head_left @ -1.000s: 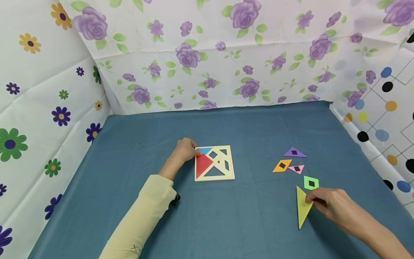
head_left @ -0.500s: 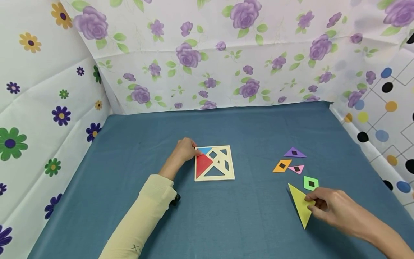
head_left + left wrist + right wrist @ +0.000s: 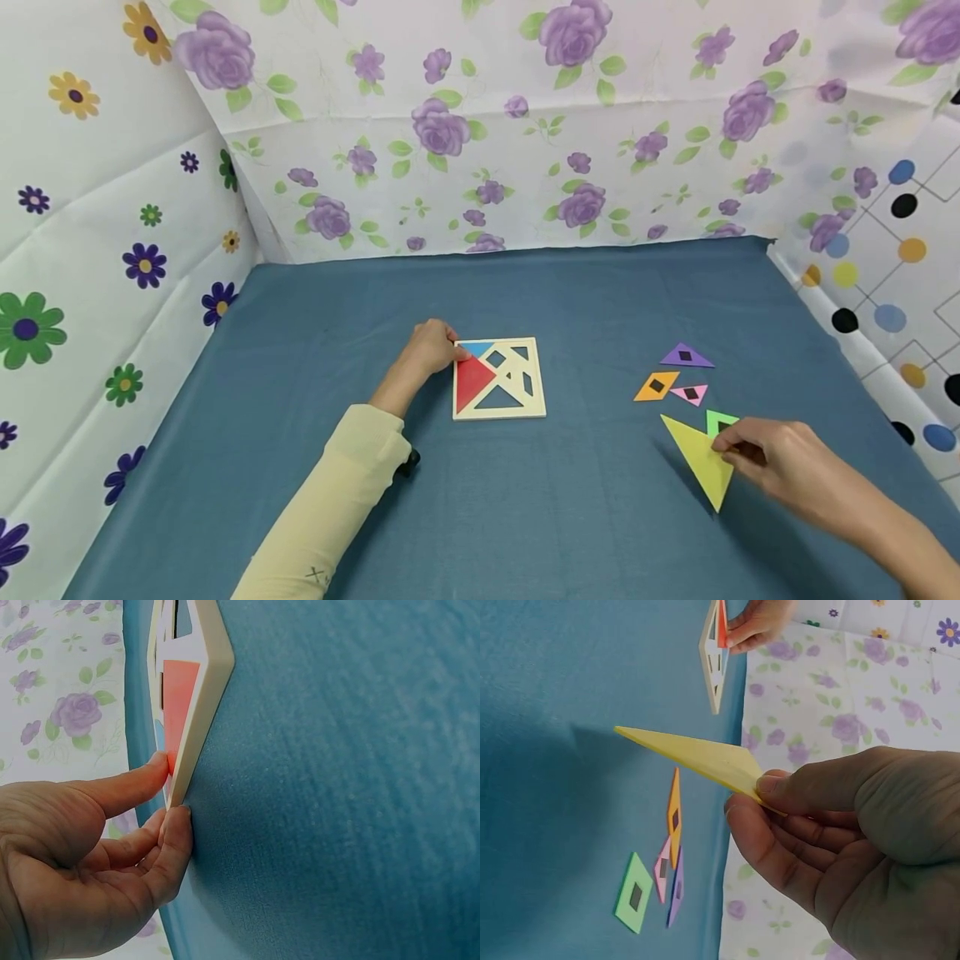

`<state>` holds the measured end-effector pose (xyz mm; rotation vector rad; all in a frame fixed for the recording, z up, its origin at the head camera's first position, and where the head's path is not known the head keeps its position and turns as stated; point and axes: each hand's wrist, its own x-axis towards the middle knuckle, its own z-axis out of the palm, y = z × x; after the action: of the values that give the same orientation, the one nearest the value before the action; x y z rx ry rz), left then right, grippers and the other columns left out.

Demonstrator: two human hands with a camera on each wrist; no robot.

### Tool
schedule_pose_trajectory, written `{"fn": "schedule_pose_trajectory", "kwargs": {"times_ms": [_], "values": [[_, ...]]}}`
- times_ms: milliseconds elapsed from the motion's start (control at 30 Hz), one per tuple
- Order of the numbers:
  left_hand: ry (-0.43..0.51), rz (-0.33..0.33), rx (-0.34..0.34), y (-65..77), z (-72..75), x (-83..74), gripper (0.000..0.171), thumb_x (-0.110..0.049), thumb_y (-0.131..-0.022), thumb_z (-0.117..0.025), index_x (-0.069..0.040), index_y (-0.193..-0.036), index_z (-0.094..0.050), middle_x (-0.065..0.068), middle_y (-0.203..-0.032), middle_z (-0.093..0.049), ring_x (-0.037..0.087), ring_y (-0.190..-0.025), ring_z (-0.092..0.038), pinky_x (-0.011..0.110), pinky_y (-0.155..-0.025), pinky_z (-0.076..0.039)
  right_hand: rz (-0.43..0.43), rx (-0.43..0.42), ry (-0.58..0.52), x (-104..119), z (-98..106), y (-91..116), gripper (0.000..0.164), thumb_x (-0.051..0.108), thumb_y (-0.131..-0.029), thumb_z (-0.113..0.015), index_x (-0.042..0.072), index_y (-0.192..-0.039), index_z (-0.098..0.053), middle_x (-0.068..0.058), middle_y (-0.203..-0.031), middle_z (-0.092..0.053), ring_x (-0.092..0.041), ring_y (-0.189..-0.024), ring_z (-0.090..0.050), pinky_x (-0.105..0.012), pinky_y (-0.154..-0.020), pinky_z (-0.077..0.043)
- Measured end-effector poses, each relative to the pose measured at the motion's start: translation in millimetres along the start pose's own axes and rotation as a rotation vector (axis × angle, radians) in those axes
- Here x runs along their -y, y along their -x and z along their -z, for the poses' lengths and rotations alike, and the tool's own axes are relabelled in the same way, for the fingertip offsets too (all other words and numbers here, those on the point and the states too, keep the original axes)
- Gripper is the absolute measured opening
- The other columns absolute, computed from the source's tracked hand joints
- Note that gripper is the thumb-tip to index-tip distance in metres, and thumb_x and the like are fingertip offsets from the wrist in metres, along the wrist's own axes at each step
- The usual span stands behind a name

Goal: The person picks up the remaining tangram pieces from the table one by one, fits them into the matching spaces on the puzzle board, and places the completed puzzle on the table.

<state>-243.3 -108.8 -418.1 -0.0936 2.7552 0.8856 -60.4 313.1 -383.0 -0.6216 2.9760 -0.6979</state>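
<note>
right hand (image 3: 787, 471) pinching yellow triangle (image 3: 696, 454), seemingly x-marked sleeve (image 3: 333, 496)

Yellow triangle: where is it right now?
In the head view, the yellow triangle is at right, pinched in the right hand, with the green piece just beyond it.
</note>
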Motion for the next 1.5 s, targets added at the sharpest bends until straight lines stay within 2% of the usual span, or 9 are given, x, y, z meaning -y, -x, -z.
{"fn": "schedule_pose_trajectory", "kwargs": {"times_ms": [100, 300, 400, 633, 1033, 1200, 1500], "values": [[-0.004, 0.0, 0.0, 0.0, 0.9, -0.1, 0.037, -0.021, -0.091, -0.082, 0.001, -0.119, -0.072, 0.015, -0.12, -0.067, 0.028, -0.109, -0.058, 0.041, -0.09, -0.051, 0.002, -0.008, 0.015, 3, 3, -4, 0.026, -0.008, -0.082, -0.082, 0.014, -0.093, -0.075, 0.01, -0.087, -0.069, 0.002, -0.069, -0.055, -0.022, -0.057, -0.052], [-0.01, 0.001, 0.001, 0.4, 2.9, -0.6, 0.039, -0.022, -0.091, -0.082, 0.001, -0.121, -0.071, 0.015, -0.121, -0.067, 0.028, -0.109, -0.059, 0.041, -0.091, -0.052, 0.087, -0.077, 0.016, 4, 9, -14, 0.027, -0.006, -0.081, -0.083, 0.011, -0.098, -0.072, 0.012, -0.086, -0.068, 0.003, -0.068, -0.056, -0.022, -0.056, -0.051], [-0.01, 0.005, -0.001, 0.3, 3.4, -0.2, 0.039, -0.021, -0.09, -0.083, 0.001, -0.12, -0.071, 0.015, -0.121, -0.067, 0.029, -0.109, -0.06, 0.042, -0.092, -0.052, 0.102, -0.075, 0.012, 7, 14, -18, 0.025, -0.006, -0.083, -0.082, 0.01, -0.1, -0.072, 0.01, -0.088, -0.069, 0.004, -0.07, -0.059, -0.022, -0.057, -0.053], [-0.006, 0.011, -0.006, 0.4, 4.6, -0.4, 0.037, -0.022, -0.091, -0.082, 0.0, -0.119, -0.071, 0.015, -0.118, -0.066, 0.028, -0.108, -0.058, 0.041, -0.09, -0.052, 0.126, -0.092, 0.02, 13, 23, -30, 0.026, -0.007, -0.084, -0.081, 0.012, -0.099, -0.072, 0.014, -0.083, -0.065, 0.005, -0.067, -0.053, -0.023, -0.053, -0.048], [-0.007, 0.008, 0.001, 0.6, 4.2, 0.3, 0.038, -0.021, -0.091, -0.082, 0.001, -0.121, -0.071, 0.015, -0.123, -0.066, 0.029, -0.11, -0.059, 0.042, -0.093, -0.052, 0.264, -0.137, 0.022, 23, 32, -48, 0.038, -0.014, -0.08, -0.079, 0.016, -0.1, -0.073, 0.013, -0.083, -0.065, 0.003, -0.064, -0.049, -0.021, -0.051, -0.044], [0.002, 0.007, 0.009, 0.2, 3.9, -1.5, 0.036, -0.02, -0.092, -0.081, 0.001, -0.119, -0.071, 0.015, -0.122, -0.065, 0.029, -0.108, -0.059, 0.041, -0.092, -0.052, 0.302, -0.184, 0.034, 27, 36, -57, 0.038, -0.016, -0.079, -0.078, 0.015, -0.101, -0.075, 0.01, -0.086, -0.065, 0.002, -0.065, -0.048, -0.019, -0.052, -0.042], [0.013, 0.036, 0.011, 0.7, 2.7, -1.7, 0.038, -0.02, -0.092, -0.081, 0.0, -0.122, -0.069, 0.016, -0.123, -0.065, 0.029, -0.111, -0.059, 0.042, -0.095, -0.051, 0.369, -0.236, -0.017, 39, 36, -79, 0.038, -0.016, -0.083, -0.076, 0.016, -0.104, -0.077, 0.01, -0.094, -0.068, 0.001, -0.065, -0.056, -0.014, -0.055, -0.042]]}}
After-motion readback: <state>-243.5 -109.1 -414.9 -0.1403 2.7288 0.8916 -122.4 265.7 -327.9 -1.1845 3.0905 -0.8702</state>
